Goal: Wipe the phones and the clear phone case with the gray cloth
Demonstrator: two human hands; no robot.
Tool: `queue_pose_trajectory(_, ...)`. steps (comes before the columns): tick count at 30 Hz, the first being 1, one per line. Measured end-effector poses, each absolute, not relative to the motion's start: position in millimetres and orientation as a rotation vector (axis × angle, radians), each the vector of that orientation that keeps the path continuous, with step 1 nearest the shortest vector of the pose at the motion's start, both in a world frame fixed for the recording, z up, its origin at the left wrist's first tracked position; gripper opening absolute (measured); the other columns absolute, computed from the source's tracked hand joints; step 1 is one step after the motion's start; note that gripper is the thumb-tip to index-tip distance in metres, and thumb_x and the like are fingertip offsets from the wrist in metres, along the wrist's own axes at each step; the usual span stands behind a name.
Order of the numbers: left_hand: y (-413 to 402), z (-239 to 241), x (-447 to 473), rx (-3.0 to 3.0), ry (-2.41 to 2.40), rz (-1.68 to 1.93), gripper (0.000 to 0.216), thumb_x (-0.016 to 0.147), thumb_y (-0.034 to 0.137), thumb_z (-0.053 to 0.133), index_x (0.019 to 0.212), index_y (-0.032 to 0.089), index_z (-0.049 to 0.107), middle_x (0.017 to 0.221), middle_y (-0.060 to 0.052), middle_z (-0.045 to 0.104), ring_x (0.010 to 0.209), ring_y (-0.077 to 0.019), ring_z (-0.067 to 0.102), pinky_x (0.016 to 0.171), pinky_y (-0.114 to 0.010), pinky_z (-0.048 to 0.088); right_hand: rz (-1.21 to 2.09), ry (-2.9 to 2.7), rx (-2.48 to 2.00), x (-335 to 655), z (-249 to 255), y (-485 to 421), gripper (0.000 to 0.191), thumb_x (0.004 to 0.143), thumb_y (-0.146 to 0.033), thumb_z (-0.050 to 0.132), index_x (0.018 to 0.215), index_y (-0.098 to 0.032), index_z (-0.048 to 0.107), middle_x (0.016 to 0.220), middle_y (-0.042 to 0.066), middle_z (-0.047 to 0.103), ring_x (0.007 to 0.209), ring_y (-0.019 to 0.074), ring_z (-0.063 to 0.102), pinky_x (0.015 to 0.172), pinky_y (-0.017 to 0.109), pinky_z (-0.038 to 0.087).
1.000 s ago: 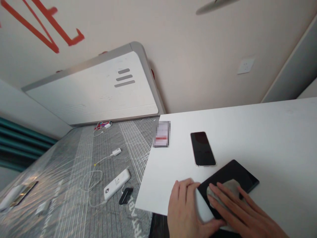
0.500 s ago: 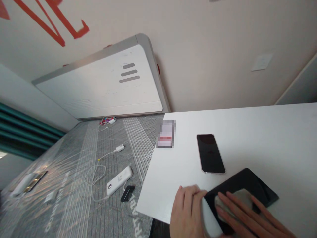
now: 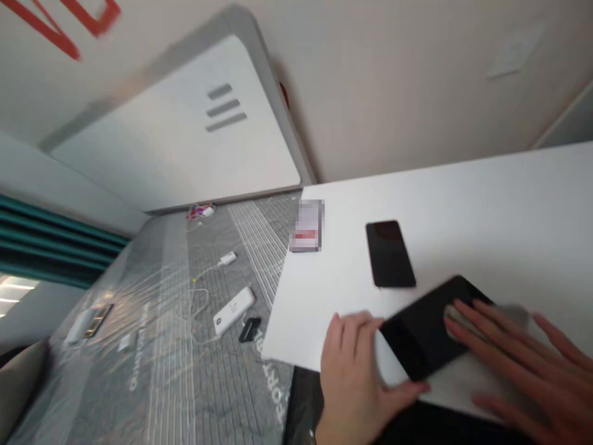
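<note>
A black tablet point(image 3: 426, 327) lies slanted on the white table, its dark glossy face up. My left hand point(image 3: 352, 364) braces its left side, with the fingertips at one corner and the thumb at the near corner. A grey cloth point(image 3: 456, 318) is pressed onto the tablet's right part under the fingers of my right hand point(image 3: 523, 358), which is slightly blurred. Most of the cloth is hidden by that hand. Just beyond the tablet is a dark-screened phone point(image 3: 390, 254), touched by neither hand.
A pixelated flat item point(image 3: 306, 226) lies near the left edge of the white table point(image 3: 486, 216). Left of it, a plastic-covered grey surface point(image 3: 176, 371) carries a white power bank point(image 3: 234, 310), a small black device point(image 3: 249, 329) and cables. A white panel point(image 3: 176, 136) leans at the wall.
My right hand and the cloth have slid rightward across the tablet, uncovering its middle. My left hand stays at the tablet's left side. The camera view has tilted down.
</note>
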State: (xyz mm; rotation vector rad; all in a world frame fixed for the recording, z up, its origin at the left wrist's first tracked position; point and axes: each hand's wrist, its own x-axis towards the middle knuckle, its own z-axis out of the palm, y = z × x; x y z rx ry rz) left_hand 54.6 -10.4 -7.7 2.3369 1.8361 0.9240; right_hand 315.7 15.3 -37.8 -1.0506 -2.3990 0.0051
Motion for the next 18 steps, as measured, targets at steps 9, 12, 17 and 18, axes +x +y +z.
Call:
queue_pose_trajectory(9,-6.6,-9.6,54.2,2.336,1.75,0.875,0.077,0.075,0.055,0.095,0.132,0.016,0.061,0.126,-0.014,0.07,0.116,-0.0334,0.067,0.11,-0.058,0.053,-0.155,-2.612,-1.119,292.8,-9.8,17.8,0.067,0.114,-0.061,0.03,0.166,-0.02,0.04,0.173,0.006,0.039,0.155,0.0288,0.044,0.121,0.057,0.035)
queue_pose_trajectory(12,-6.5,-10.7,55.0,2.346,1.745,0.9,0.078,0.075,0.058,0.095,0.131,0.017,0.061,0.126,-0.014,0.07,0.115,-0.0332,0.067,0.109,-0.058,0.053,-0.186,-2.506,-1.258,290.4,-9.1,23.5,0.075,0.112,-0.066,0.029,0.164,-0.013,0.041,0.173,0.013,0.039,0.157,0.0348,0.041,0.12,0.062,0.038)
queue_pose_trajectory(17,-7.0,-11.0,56.9,2.326,1.787,0.907,0.075,0.075,0.057,0.095,0.129,0.017,0.061,0.124,-0.013,0.07,0.115,-0.0339,0.067,0.109,-0.058,0.054,-0.079,-2.615,-1.118,283.3,-8.9,28.1,0.073,0.111,-0.068,0.027,0.165,-0.02,0.04,0.173,0.008,0.038,0.157,0.0325,0.042,0.121,0.063,0.04)
queue_pose_trajectory(18,-7.2,-10.8,57.4,2.323,1.788,0.9,0.075,0.075,0.055,0.095,0.129,0.017,0.061,0.125,-0.013,0.07,0.116,-0.034,0.067,0.109,-0.058,0.054,-0.108,-2.57,-1.207,285.6,-9.2,29.3,0.071,0.112,-0.066,0.027,0.165,-0.02,0.041,0.172,0.009,0.04,0.156,0.0348,0.044,0.12,0.066,0.04)
